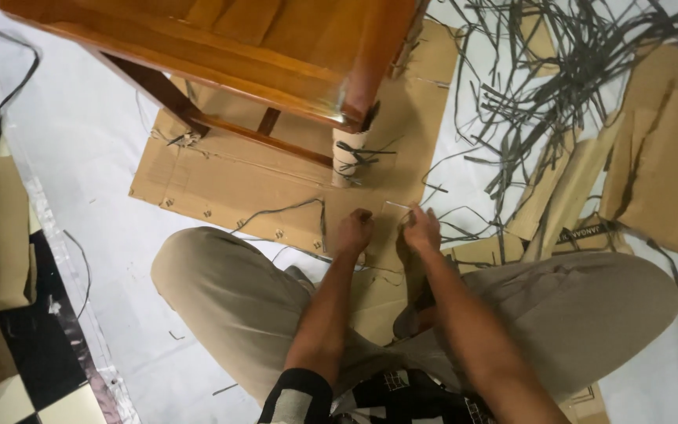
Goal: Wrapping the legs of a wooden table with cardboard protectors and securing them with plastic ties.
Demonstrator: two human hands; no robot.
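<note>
Near the middle of the frame, the left hand (352, 232) and the right hand (421, 229) sit close together just above the flat cardboard sheet (229, 184) on the floor, each pinching an end of a thin pale strip (396, 205) stretched between them; both grips are narrow, fingers closed on that strip. Just above the hands, the nearest chair leg (351, 153) of the wooden chair (221, 47), which fills the upper left and centre, already wears a cardboard wrap bound with dark strapping (362, 153) knotted around it. Another leg to the left, near a small tangle of strap at its foot, looks bare, as does the crossbar between them, so the wrapping seems partly done, with at least that leg left, as far as can be seen. A large heap of loose dark straps (559, 71) lies in the upper right, beside torn cardboard pieces (661, 149). The person sits cross-legged in tan trousers (229, 290) on a white floor covering (80, 133).
</note>
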